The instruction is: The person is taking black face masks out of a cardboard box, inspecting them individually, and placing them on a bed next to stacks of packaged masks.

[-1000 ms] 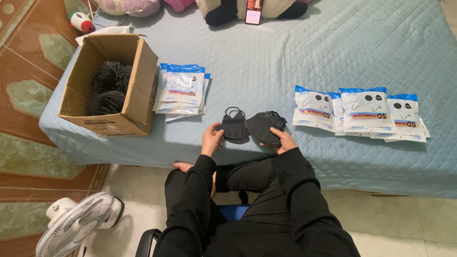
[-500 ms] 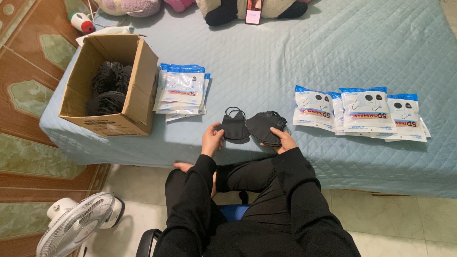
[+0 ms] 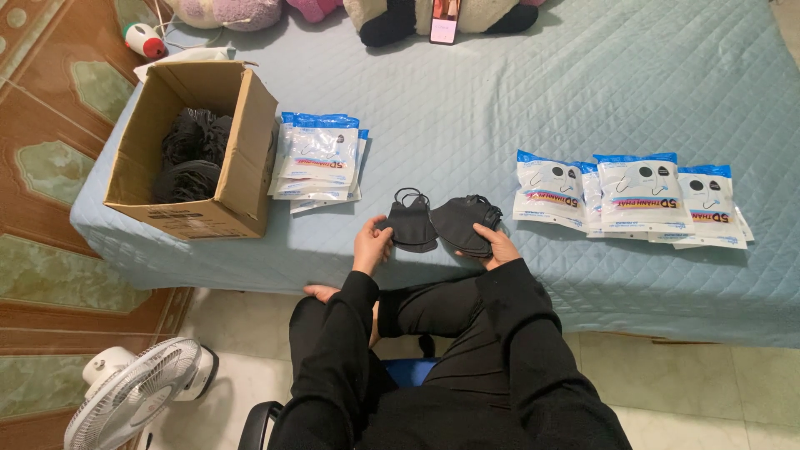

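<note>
My left hand [image 3: 372, 242] holds a black face mask [image 3: 411, 223] by its left side, just above the pale blue quilted bed [image 3: 533, 92]. My right hand [image 3: 493, 244] grips a small stack of black masks [image 3: 463, 223] right next to it; the two touch or nearly touch. Both sit near the bed's front edge. Both arms are in black sleeves.
An open cardboard box [image 3: 242, 179] with black masks inside stands at the left. A pile of blue-and-white packets [image 3: 321, 158] lies beside it; filled packets [image 3: 637, 196] lie in a row at the right. A white fan [image 3: 133, 396] stands on the floor, lower left. Plush toys and a phone [image 3: 443, 18] lie at the far edge.
</note>
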